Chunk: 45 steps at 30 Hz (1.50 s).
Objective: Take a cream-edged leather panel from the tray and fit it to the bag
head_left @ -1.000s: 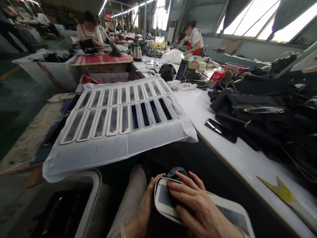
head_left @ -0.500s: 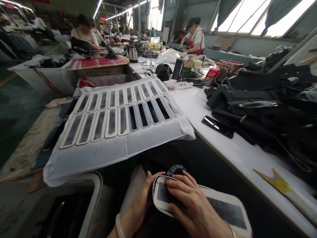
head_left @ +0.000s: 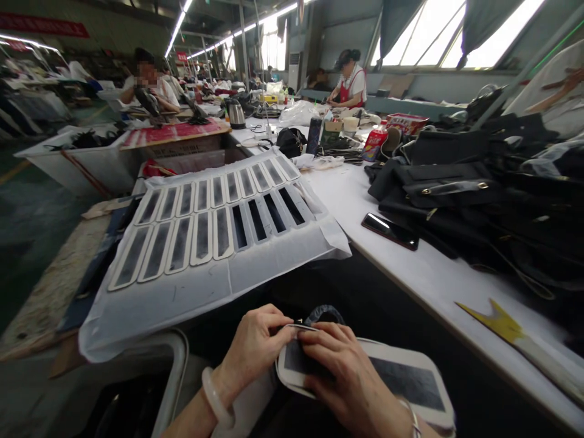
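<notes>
A long panel [head_left: 406, 380] with rounded ends, pale at the border and dark grey in the middle, lies over my lap at the lower centre. My left hand [head_left: 260, 340] pinches the edge at its near-left end, thumb and fingers together. Across the panel's face rests my right hand [head_left: 342, 365], its fingers bent over the top edge and holding it. Dark material with a bluish, crinkled loop [head_left: 325, 314] shows just behind the fingers. What lies under the panel is hidden in shadow.
Similar panels [head_left: 180, 243] lie in two rows on a white sheet [head_left: 201, 292]. A lidless bin [head_left: 176, 353] is at lower left. On the right table [head_left: 392, 267] are a phone [head_left: 390, 231], black bags [head_left: 447, 182] and a yellow-ended tool [head_left: 497, 322]. People work farther back.
My left hand has moved up onto the panel's end and its fingers have closed on the edge. My right hand stays on the panel. The view has shifted slightly.
</notes>
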### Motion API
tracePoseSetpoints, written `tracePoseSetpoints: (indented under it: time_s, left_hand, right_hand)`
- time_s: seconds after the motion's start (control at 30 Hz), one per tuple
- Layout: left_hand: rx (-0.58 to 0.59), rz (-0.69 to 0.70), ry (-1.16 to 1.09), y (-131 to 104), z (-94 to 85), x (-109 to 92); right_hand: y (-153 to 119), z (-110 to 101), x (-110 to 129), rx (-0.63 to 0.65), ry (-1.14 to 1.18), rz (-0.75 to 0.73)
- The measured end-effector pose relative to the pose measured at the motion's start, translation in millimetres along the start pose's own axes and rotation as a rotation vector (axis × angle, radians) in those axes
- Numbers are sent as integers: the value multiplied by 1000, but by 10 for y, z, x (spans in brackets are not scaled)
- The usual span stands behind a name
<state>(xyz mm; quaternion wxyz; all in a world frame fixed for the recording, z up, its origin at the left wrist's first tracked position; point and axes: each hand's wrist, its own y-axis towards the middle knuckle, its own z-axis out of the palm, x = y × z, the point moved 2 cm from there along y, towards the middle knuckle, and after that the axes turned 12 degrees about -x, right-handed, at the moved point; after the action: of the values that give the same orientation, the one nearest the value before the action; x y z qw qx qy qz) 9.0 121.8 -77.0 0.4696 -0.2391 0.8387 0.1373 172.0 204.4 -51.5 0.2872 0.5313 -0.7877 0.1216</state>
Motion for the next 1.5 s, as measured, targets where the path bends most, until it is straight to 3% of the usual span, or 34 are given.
tracePoseSetpoints:
  time_s: [0.27, 0.43, 0.53, 0.7, 0.83, 0.93, 1.07, 1.27, 1.5]
  left_hand:
    - [-35, -38, -87, 96, 97, 1]
    - [-67, -45, -126, 143, 139, -58]
    - [-29, -97, -227, 168, 104, -8]
    - [116, -314, -539, 32, 105, 340]
    - [41, -610, -913, -284, 392, 694]
    - [24, -760, -1251, -480, 640, 816]
    - [46, -761, -1317, -541, 724, 818]
    - [120, -717, -1336, -498, 624, 714]
    - [145, -765, -1294, -509, 549, 648]
  right_hand:
    - [-6, -14, -38, -16, 58, 23]
    - [2, -21, -29, 43, -2, 15]
    - [13, -19, -4, 69, -40, 5]
    - [17, -8, 4, 50, -50, 11]
    - [4, -5, -23, 48, -40, -26]
    - [13, -4, -31, 39, -33, -32]
    - [58, 35, 8, 17, -25, 23]
    - [107, 144, 67, 14, -46, 64]
    - [166, 169, 89, 31, -66, 82]
